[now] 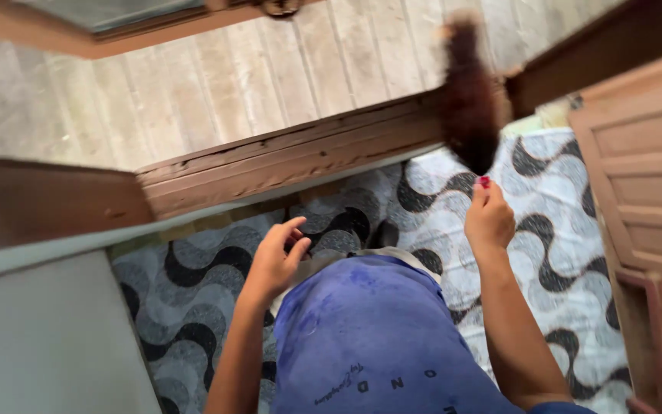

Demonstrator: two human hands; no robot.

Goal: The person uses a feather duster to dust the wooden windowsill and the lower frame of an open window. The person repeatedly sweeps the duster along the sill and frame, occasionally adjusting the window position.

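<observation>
The right hand (489, 218) is raised at about two o'clock from the person's blue shirt (377, 345), its fingers pinched on the red-tipped handle of a dark brown, fluffy, motion-blurred duster (469, 107) that stands up at one o'clock over the worn wooden door sill (285, 157). The left hand (276, 261) hangs at ten o'clock, fingers loosely spread, holding nothing, above the black-and-white wave-patterned floor (193, 299).

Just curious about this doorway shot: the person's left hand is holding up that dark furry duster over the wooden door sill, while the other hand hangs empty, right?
Not quite. The head view shows the right hand holding up the dark furry duster over the wooden door sill; the left hand is the empty one, fingers open.
</observation>
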